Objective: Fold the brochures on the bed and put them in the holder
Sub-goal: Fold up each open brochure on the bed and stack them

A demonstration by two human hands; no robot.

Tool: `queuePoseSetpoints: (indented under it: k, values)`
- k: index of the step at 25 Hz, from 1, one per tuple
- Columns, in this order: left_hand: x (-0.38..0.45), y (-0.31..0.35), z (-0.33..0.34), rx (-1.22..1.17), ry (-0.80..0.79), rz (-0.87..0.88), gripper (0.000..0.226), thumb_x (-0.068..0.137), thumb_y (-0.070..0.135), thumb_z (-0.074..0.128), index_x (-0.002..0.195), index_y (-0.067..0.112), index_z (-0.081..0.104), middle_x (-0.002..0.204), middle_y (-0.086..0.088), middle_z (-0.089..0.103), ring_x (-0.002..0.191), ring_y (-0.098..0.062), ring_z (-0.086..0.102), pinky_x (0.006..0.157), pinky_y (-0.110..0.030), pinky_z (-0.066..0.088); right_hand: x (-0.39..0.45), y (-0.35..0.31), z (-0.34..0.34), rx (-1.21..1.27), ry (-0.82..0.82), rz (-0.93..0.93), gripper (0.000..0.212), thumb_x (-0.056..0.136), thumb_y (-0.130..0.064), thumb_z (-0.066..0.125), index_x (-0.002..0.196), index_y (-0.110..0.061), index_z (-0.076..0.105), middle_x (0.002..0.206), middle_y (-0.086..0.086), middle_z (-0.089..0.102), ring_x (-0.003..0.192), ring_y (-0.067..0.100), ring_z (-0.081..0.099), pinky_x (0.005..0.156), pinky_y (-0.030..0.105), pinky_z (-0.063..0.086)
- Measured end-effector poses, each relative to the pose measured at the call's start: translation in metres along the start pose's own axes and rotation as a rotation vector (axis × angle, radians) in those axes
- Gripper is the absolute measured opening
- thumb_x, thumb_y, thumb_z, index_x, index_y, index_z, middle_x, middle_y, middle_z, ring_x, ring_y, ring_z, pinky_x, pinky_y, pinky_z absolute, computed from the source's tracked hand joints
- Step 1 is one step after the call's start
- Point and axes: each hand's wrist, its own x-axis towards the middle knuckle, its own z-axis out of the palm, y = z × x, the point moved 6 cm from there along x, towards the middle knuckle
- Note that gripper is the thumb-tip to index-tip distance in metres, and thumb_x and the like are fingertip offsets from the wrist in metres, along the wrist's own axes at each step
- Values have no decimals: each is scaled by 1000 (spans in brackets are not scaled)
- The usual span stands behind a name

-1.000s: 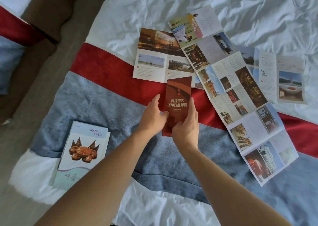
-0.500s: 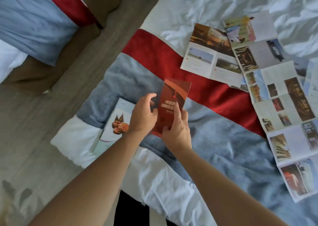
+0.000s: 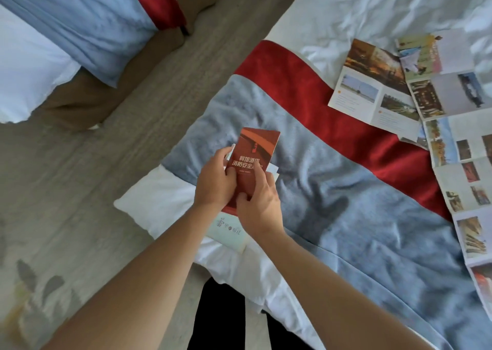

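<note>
Red brochure [image 3: 253, 160] between fingers [image 3: 262, 179] (both hands)

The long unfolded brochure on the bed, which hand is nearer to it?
Right. The right hand grips the red brochure on the side toward the long unfolded brochure; the left hand grips the far side. Neither touches it.

Two bare forearms entered from the bottom edge, no sleeves, no watch, no bracelet or ring visible. Left hand [image 3: 215, 182] and right hand [image 3: 259, 206] were bare, no gloves; nails looked short and unpainted, though blur made that hard to confirm. Between the forearms, at the bottom centre, a strip of plain black fabric clothing [image 3: 213, 320] showed on the lower body, probably trousers; no logo, seam or pattern could be made out. Nothing else of the person was in view.
</note>
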Motion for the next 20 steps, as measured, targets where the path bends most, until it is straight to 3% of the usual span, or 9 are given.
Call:
queuePoseSetpoints:
  k: [4, 8, 10, 12, 15, 17, 20]
  values:
    - [-7, -21, -2, 223, -66, 162, 41, 89, 7, 57, 129, 15, 60, 122, -9, 61, 110, -30, 60, 92, -43, 49, -12, 21, 29, -173, -108, 86, 71, 91, -24, 54, 155, -24, 24, 132, 8, 48, 106, 38, 59, 87, 45, 46]
    - [-20, -31, 7, 345, -102, 324, 40, 80, 3, 65, 120, 6, 63, 118, -15, 54, 101, -34, 61, 84, -41, 50, -23, 44, 34, -357, -204, 113, 69, 94, -34, 51, 156, -27, 20, 123, 10, 53, 103, 39, 60, 77, 41, 42]
    - [-25, -31, 8, 451, -84, 380, 41, 76, 7, 67, 116, 5, 63, 121, -16, 52, 104, -35, 58, 85, -46, 50, -24, 48, 27, -491, -152, 114, 71, 92, -38, 53, 155, -27, 21, 120, 7, 51, 104, 34, 58, 76, 41, 42]
    - [-29, -29, 8, 621, -76, 454, 50, 76, 17, 67, 125, 12, 58, 137, -12, 46, 119, -33, 51, 91, -46, 47, -22, 44, 19, -637, -38, 23, 73, 89, -42, 58, 153, -23, 28, 125, 7, 47, 113, 30, 52, 84, 42, 44]
    - [-38, -30, 25, 862, -223, 627, 64, 85, 30, 60, 145, 19, 44, 160, -9, 27, 146, -29, 26, 111, -43, 32, -18, 40, 22, -701, -4, -135, 75, 89, -46, 61, 153, -21, 31, 156, 7, 31, 142, 29, 30, 104, 42, 36]
    - [-40, -35, 32, 923, -278, 612, 68, 90, 35, 58, 152, 20, 35, 164, -8, 20, 150, -28, 18, 118, -43, 23, -15, 43, 28, -683, -39, -165, 76, 90, -44, 63, 154, -19, 31, 163, 6, 23, 151, 27, 17, 112, 42, 29]
    - [-38, -34, 35, 941, -250, 584, 69, 90, 38, 62, 151, 21, 34, 163, -8, 22, 149, -28, 21, 116, -43, 23, -10, 53, 31, -720, -70, -154, 79, 91, -46, 62, 156, -19, 27, 165, 4, 17, 152, 28, 12, 117, 42, 25]
